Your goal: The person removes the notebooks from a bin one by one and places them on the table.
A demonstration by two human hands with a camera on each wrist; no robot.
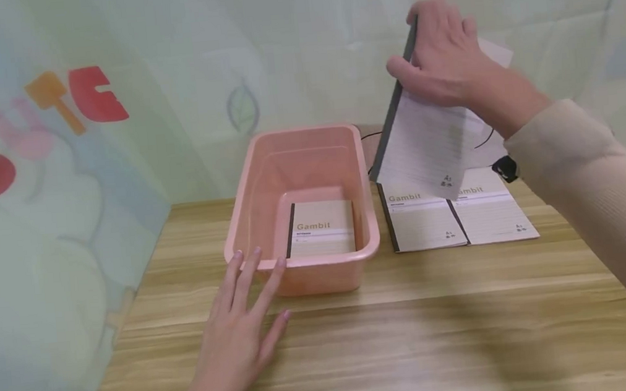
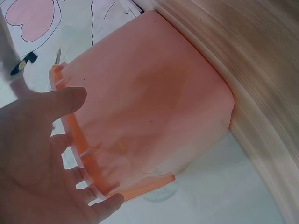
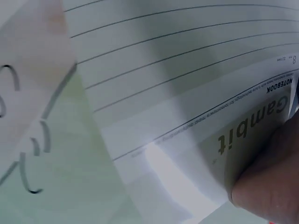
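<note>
White notebook (image 1: 422, 142) — in right hand (image 1: 446, 56) | pink bin (image 1: 323, 278) — by left hand (image 1: 235, 332)

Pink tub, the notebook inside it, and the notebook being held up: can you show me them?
Pink tub (image 1: 320, 278): head view, on its front wall.
Notebook inside (image 1: 323, 228): head view, on its front cover.
Held-up notebook (image 1: 422, 141): head view, on its lined cover.

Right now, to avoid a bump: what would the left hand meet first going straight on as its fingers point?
Most likely the near rim of the pink bin, around its left corner. In the head view the left hand overlaps that rim at its fingertips, though touching or hovering is unclear.
</note>
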